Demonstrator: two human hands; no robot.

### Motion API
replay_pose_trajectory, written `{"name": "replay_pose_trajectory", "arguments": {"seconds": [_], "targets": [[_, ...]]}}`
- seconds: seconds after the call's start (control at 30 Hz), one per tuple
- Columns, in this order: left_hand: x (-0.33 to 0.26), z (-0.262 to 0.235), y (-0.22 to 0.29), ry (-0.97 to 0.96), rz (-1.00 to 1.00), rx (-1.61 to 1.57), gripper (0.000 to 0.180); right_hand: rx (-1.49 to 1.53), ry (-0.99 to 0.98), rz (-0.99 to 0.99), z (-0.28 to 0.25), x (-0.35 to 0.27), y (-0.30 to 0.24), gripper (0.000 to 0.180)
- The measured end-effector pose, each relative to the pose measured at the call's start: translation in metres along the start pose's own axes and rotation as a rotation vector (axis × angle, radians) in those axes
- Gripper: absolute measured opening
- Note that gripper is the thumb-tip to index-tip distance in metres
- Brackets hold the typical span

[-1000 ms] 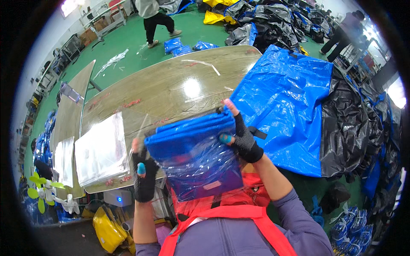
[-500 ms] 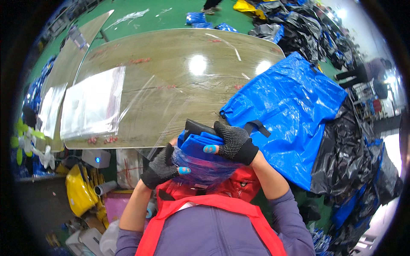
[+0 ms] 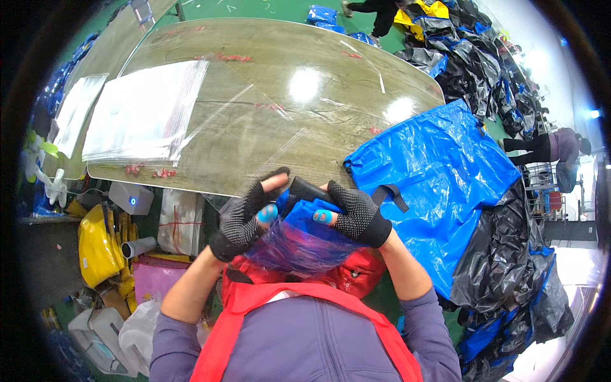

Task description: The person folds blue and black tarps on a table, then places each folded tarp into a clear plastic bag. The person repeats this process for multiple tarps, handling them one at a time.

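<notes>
In front of my body a folded blue tarp bundle point(image 3: 294, 213) sits inside a clear plastic bag point(image 3: 299, 248), with a dark rolled or folded edge point(image 3: 307, 190) showing at its top. My left hand point(image 3: 245, 219), in a black dotted glove with bare fingertips, grips the left side of the plastic bag, thumb on the near face. On the other side my right hand point(image 3: 358, 213), gloved alike, is closed on the bundle's upper right, thumb toward me. Blue tape wraps both thumbs. Fingers behind the bundle are hidden.
A wood-patterned table point(image 3: 254, 146) spans ahead, with a stack of clear bags point(image 3: 143, 114) at left. A large blue tarp sheet point(image 3: 439, 184) lies at right, black sheeting point(image 3: 496, 248) beside it. Yellow bags point(image 3: 98, 248) are at lower left. A person point(image 3: 560, 146) stands far right.
My left hand has moved up along the bag's left side, its index finger now raised beside the top. The bundle sits deeper in the plastic. My view has shifted slightly.
</notes>
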State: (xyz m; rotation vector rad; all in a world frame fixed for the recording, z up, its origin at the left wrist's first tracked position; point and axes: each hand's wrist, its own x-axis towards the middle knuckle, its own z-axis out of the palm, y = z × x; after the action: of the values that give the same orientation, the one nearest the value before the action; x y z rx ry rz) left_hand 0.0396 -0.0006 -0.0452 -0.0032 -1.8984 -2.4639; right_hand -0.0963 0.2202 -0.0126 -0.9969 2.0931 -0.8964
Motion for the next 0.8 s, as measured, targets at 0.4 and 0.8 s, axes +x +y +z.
{"name": "replay_pose_trajectory", "arguments": {"seconds": [0.4, 0.8], "targets": [[0.016, -0.039, 0.013, -0.215, 0.46, 0.863, 0.017, -0.075, -0.032, 0.015, -0.002, 0.012, -0.01, 0.077], [0.027, -0.029, -0.025, 0.027, 0.12, 0.469, 0.052, 0.218, 0.017, -0.02, -0.005, 0.04, 0.01, 0.062]]}}
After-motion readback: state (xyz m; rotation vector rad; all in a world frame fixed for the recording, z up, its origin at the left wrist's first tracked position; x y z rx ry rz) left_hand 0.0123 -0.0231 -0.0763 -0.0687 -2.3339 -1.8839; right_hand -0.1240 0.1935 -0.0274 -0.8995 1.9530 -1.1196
